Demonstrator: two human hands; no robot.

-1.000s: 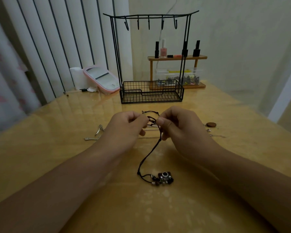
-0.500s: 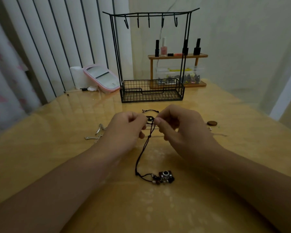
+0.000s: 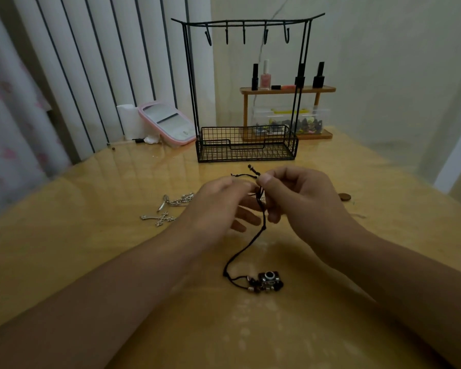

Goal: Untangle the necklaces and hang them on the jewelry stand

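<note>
Left hand and right hand pinching black cord necklace above table, camera pendant resting below. Hard pull risks tightening knot; jewelry stand hooks bare.

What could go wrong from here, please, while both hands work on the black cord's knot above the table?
1. The left hand and right hand pinch the black cord close together; pulling apart may tighten the tangle.
2. The camera pendant lies on the table; lifting could drag it.
3. The silver cross necklace lies near the left forearm and might be swept aside.
</note>
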